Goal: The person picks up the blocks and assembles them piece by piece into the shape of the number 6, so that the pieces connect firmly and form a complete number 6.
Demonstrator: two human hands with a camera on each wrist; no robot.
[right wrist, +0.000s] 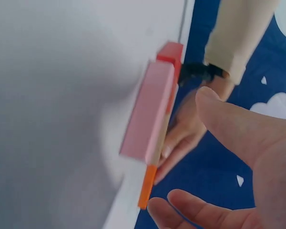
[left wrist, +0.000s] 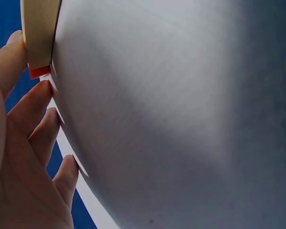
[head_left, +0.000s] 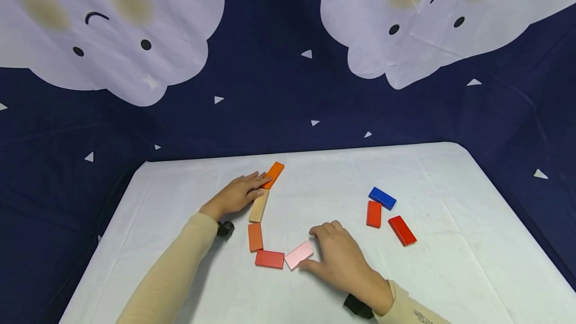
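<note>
My left hand (head_left: 238, 194) lies at the upper end of a curved row of flat blocks. Its fingertips are at an orange block (head_left: 276, 170), and its thumb is beside a plain wood-coloured block (head_left: 258, 207). The left wrist view shows these fingers fairly straight along the cloth. A dark orange block (head_left: 255, 237) and a red block (head_left: 270, 259) continue the row, then a pink block (head_left: 299, 255). My right hand (head_left: 339, 254) is beside the pink block, thumb and fingers spread apart. In the right wrist view, a gap shows between them and the pink block (right wrist: 148, 112).
A blue block (head_left: 382, 198) lies on the right side of the white-covered table (head_left: 450, 184), against a red block (head_left: 374, 214). Another red block (head_left: 402, 230) lies just apart from them. A dark blue cloth with clouds (head_left: 270, 114) hangs behind the table's far edge.
</note>
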